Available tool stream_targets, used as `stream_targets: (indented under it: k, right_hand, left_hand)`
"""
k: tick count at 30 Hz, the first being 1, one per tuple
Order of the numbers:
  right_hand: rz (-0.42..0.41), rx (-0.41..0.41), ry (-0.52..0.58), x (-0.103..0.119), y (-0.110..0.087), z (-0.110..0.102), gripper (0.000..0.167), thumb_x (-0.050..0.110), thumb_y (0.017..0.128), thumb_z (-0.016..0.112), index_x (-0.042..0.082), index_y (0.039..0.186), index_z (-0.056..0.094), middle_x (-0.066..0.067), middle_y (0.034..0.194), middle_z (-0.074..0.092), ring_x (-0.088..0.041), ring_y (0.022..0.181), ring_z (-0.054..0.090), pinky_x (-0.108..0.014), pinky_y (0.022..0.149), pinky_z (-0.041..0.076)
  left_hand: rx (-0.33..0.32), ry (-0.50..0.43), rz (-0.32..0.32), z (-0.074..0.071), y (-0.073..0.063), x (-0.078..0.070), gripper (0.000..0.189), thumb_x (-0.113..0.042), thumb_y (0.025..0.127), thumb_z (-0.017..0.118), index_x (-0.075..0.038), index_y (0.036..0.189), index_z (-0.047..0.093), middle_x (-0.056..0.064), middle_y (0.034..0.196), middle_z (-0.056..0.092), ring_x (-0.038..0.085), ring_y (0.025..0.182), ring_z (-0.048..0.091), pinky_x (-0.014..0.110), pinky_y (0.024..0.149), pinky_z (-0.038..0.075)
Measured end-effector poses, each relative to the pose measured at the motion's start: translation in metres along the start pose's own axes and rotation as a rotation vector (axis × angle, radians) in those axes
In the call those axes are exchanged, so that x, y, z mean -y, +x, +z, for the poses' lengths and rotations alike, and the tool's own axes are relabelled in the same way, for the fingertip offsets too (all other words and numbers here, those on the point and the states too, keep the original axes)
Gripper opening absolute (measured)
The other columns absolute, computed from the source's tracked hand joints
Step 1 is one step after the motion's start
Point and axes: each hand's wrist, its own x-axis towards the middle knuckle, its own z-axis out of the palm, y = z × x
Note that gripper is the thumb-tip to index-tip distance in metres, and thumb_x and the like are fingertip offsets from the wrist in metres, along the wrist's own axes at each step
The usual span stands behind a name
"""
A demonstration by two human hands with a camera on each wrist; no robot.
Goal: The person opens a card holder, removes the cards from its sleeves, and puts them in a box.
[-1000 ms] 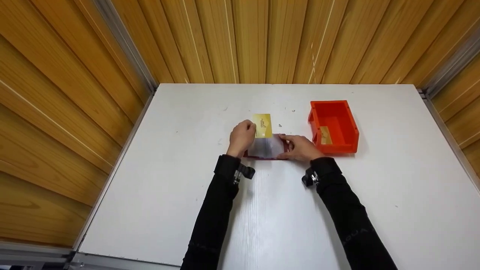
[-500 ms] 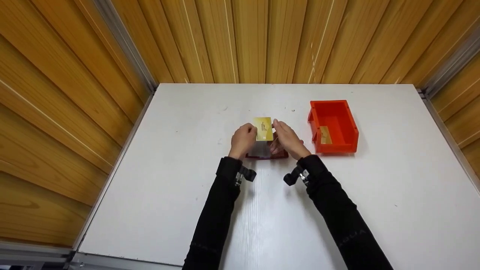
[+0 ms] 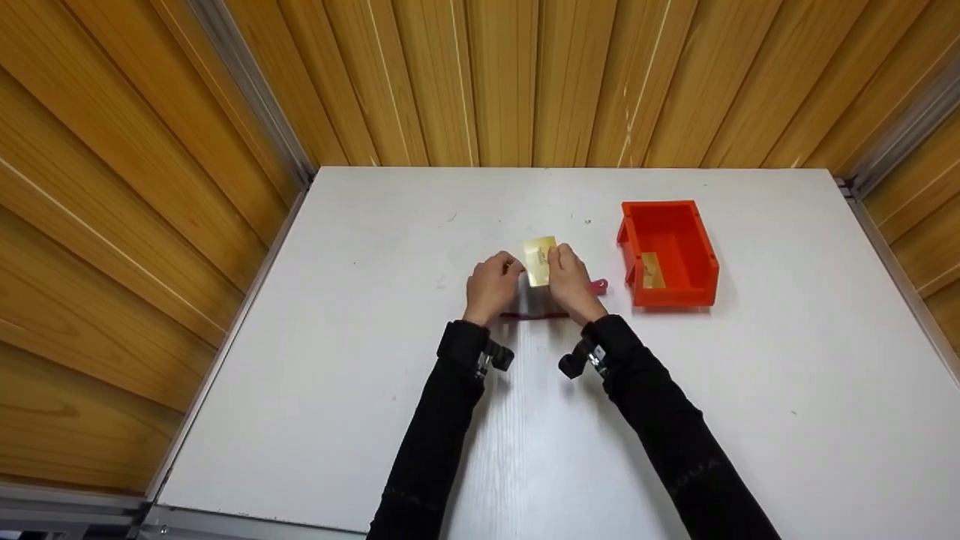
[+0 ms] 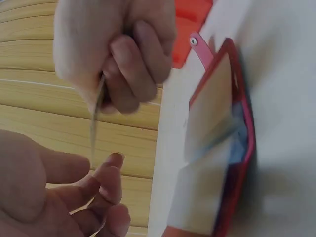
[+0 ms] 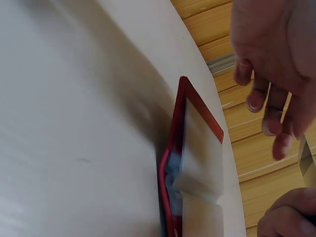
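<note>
A gold card (image 3: pixel 537 262) is pinched in my right hand (image 3: pixel 576 285), raised over the card holder (image 3: pixel 534 304). The left wrist view shows the card (image 4: pixel 94 123) nearly edge-on, with the right hand's fingers (image 4: pixel 131 74) curled at its upper end. My left hand (image 3: pixel 491 289) is beside the card's left edge; its fingers (image 5: pixel 271 118) are loosely bent and apart from the card in the right wrist view. The red card holder (image 5: pixel 170 182) lies spread on the table, its clear sleeves (image 4: pixel 212 108) facing up. A pink snap strap (image 3: pixel 599 286) sticks out at its right.
To the right of the hands stands a red-orange bin (image 3: pixel 675 255) with another gold card (image 3: pixel 652 271) inside. The white table (image 3: pixel 360 337) meets wood-patterned panels (image 3: pixel 499 82) at the back and sides.
My right hand has left the card holder's right side and moved up and left to grip the card. My left hand has let go of the card, which has shifted slightly right and tilted.
</note>
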Motion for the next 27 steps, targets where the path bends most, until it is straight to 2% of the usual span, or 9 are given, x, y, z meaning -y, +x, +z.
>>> stream_targets:
  k: [4, 8, 12, 14, 16, 19, 21, 27]
  right_hand:
    - [0.012, 0.005, -0.006, 0.002, 0.005, -0.027, 0.033, 0.031, 0.114, 0.028, 0.003, 0.109, 0.045, -0.008, 0.091, 0.043, -0.022, 0.084, 0.044, -0.029, 0.072, 0.036]
    - [0.046, -0.035, -0.005, 0.001, 0.013, -0.063, 0.035, 0.035, 0.114, 0.027, 0.003, 0.112, 0.042, -0.009, 0.093, 0.041, -0.023, 0.083, 0.043, -0.028, 0.071, 0.035]
    - [0.110, -0.083, 0.013, -0.004, 0.020, -0.102, 0.039, 0.041, 0.113, 0.024, 0.006, 0.115, 0.040, -0.008, 0.097, 0.040, -0.023, 0.087, 0.044, -0.027, 0.072, 0.036]
    - [0.095, -0.127, -0.005, -0.011, 0.023, -0.120, 0.042, 0.041, 0.113, 0.022, 0.004, 0.115, 0.041, -0.010, 0.097, 0.041, -0.025, 0.089, 0.044, -0.029, 0.073, 0.036]
    - [0.058, -0.181, -0.084, -0.020, 0.024, -0.134, 0.044, 0.039, 0.113, 0.021, 0.001, 0.114, 0.042, -0.012, 0.096, 0.041, -0.028, 0.091, 0.044, -0.032, 0.077, 0.035]
    - [0.024, -0.231, -0.195, -0.037, 0.024, -0.145, 0.044, 0.035, 0.113, 0.018, -0.003, 0.109, 0.041, -0.016, 0.092, 0.041, -0.033, 0.090, 0.045, -0.037, 0.078, 0.034]
    - [0.039, -0.247, -0.256, -0.048, 0.023, -0.147, 0.043, 0.032, 0.113, 0.019, -0.004, 0.109, 0.042, -0.018, 0.092, 0.044, -0.037, 0.091, 0.047, -0.041, 0.080, 0.037]
    - [0.071, -0.242, -0.344, -0.069, 0.024, -0.141, 0.043, 0.023, 0.113, 0.021, -0.012, 0.112, 0.046, -0.028, 0.093, 0.049, -0.050, 0.097, 0.053, -0.054, 0.089, 0.043]
  left_hand:
    - [-0.041, 0.125, 0.062, 0.003, -0.002, 0.010, 0.017, -0.022, 0.099, 0.066, -0.014, 0.110, 0.076, 0.008, 0.110, 0.071, 0.030, 0.112, 0.060, 0.048, 0.096, 0.045]
    - [-0.038, 0.176, 0.075, 0.005, -0.005, 0.022, 0.019, -0.019, 0.096, 0.072, -0.017, 0.114, 0.077, 0.008, 0.126, 0.068, 0.034, 0.128, 0.054, 0.052, 0.105, 0.041]
    - [-0.018, 0.178, 0.052, 0.004, -0.008, 0.032, 0.025, -0.015, 0.092, 0.075, -0.017, 0.117, 0.076, 0.008, 0.135, 0.065, 0.036, 0.133, 0.052, 0.055, 0.108, 0.040]
    - [-0.004, 0.162, 0.044, 0.004, -0.009, 0.035, 0.028, -0.012, 0.090, 0.076, -0.016, 0.118, 0.076, 0.009, 0.136, 0.064, 0.037, 0.132, 0.052, 0.056, 0.106, 0.042]
    - [0.006, 0.137, 0.045, 0.003, -0.009, 0.038, 0.031, -0.007, 0.088, 0.075, -0.015, 0.118, 0.076, 0.011, 0.136, 0.063, 0.037, 0.131, 0.053, 0.056, 0.104, 0.045]
    - [0.000, 0.108, 0.049, 0.003, -0.010, 0.041, 0.033, -0.002, 0.085, 0.074, -0.012, 0.117, 0.076, 0.014, 0.134, 0.062, 0.038, 0.128, 0.054, 0.052, 0.102, 0.049]
    - [-0.009, 0.095, 0.051, 0.003, -0.010, 0.042, 0.034, 0.001, 0.084, 0.074, -0.010, 0.116, 0.076, 0.016, 0.133, 0.062, 0.039, 0.126, 0.055, 0.050, 0.101, 0.049]
    - [-0.006, 0.067, 0.049, 0.005, -0.013, 0.040, 0.034, 0.003, 0.084, 0.074, -0.007, 0.117, 0.074, 0.017, 0.136, 0.059, 0.039, 0.123, 0.057, 0.048, 0.102, 0.049]
